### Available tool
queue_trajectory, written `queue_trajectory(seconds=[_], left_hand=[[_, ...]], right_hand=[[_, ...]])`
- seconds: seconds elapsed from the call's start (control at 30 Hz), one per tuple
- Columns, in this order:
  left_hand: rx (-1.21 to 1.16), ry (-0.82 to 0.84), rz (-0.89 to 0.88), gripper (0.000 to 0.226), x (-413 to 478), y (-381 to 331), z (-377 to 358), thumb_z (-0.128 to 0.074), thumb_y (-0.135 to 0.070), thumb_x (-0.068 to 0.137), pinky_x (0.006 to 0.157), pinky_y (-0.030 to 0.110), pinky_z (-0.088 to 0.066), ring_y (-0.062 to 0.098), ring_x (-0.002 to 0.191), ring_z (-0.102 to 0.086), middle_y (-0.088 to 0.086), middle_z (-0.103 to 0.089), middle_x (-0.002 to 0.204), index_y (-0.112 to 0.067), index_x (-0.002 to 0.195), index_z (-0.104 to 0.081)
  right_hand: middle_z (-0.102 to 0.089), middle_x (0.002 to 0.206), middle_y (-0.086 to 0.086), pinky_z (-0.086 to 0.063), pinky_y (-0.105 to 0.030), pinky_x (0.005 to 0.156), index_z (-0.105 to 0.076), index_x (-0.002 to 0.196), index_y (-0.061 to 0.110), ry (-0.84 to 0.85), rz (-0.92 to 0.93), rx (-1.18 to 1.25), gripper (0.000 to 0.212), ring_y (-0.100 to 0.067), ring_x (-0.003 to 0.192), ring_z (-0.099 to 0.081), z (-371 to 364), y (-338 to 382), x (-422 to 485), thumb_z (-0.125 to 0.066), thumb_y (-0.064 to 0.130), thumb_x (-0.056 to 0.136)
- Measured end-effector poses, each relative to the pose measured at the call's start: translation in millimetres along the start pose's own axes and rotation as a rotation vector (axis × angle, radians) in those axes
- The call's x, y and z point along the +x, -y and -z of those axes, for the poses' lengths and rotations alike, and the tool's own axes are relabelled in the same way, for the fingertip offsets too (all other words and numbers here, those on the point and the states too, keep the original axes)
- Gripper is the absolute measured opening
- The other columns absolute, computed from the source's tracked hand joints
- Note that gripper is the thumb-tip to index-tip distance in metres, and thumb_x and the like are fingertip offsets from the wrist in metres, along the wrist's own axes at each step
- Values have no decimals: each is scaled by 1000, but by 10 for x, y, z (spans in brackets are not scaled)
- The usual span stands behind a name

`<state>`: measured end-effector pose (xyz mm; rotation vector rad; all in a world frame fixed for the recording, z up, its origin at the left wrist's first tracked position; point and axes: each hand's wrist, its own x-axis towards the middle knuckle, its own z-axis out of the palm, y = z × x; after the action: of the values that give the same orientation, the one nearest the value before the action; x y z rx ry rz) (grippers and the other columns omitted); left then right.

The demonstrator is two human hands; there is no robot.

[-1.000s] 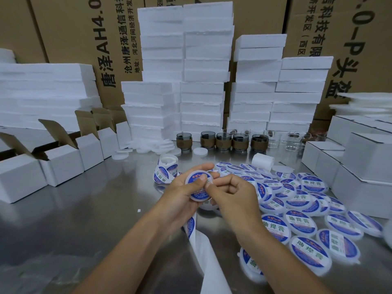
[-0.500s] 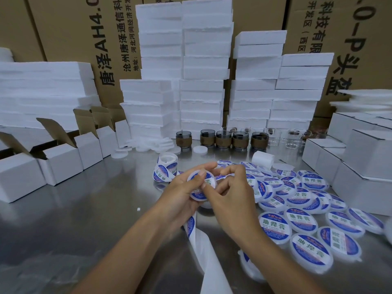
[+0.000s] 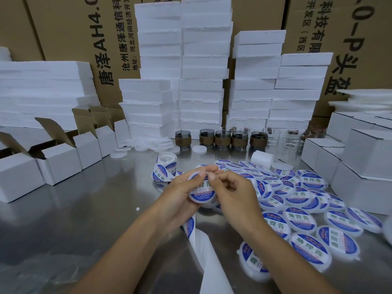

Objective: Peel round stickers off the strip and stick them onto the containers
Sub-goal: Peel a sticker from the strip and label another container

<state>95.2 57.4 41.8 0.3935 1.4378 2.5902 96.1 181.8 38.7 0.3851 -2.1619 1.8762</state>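
Strip: white backing paper, hangs from under the left hand down toward the camera, over the table. Probably limp and near weightless. Guide it, don't tug.

Container: shallow round white tub, held above mid-table with its face to the camera. A blue-and-white sticker is on the lid. Looks light, stiff and smooth-walled, so grip across the rim, not the face.

Sticker: thin film, likely tacky and easy to crease. Handle by the edge, then press flat from the middle outward.

Left hand: cups the tub from the left and below, thumb on the top rim, fingers curled behind.

Right hand: fingers curled, index tip at the top rim beside the left thumb. Can't tell if it pinches the sticker edge or only presses it.

Labelled tubs are piled to the right.
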Motion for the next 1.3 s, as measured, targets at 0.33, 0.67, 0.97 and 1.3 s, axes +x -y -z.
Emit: queue_trajectory(seconds=[0.33,0.67,0.97,1.3], left_hand=[[-61,-7,-49,24,8,-30,5,-56,-21,81,78,36,-57,30,102,-66,17,-69,111,-14,99,-71],[306,0,-85,38,-3,41,11,-61,-18,78,71,24,-54,16,86,-67,12,-70,102,-6,114,-61],[346,-35,-78,23,10,52,41,-57,-13,87,65,21,-52,11,69,-62,5,-72,88,-8,109,-64],[271,-134,-102,19,16,17,35,-54,-20,91,64,23,-54,13,71,-65,8,-70,86,-12,103,-66]], right_hand=[[-68,78,-2,-55,-34,64,-64,91,22,-6,57,42,5,-18,71,-65,-14,20,-23,-65,23,86],[-67,68,2,-50,-17,52,-62,81,20,-189,-7,184,5,-5,58,-63,13,46,11,-65,20,85],[-64,64,-2,-48,-20,50,-63,82,21,-183,-60,150,7,-6,49,-56,37,72,0,-60,20,89],[-66,64,2,-47,-15,51,-61,81,23,-224,-40,77,8,-5,53,-59,191,38,67,-59,22,89]])
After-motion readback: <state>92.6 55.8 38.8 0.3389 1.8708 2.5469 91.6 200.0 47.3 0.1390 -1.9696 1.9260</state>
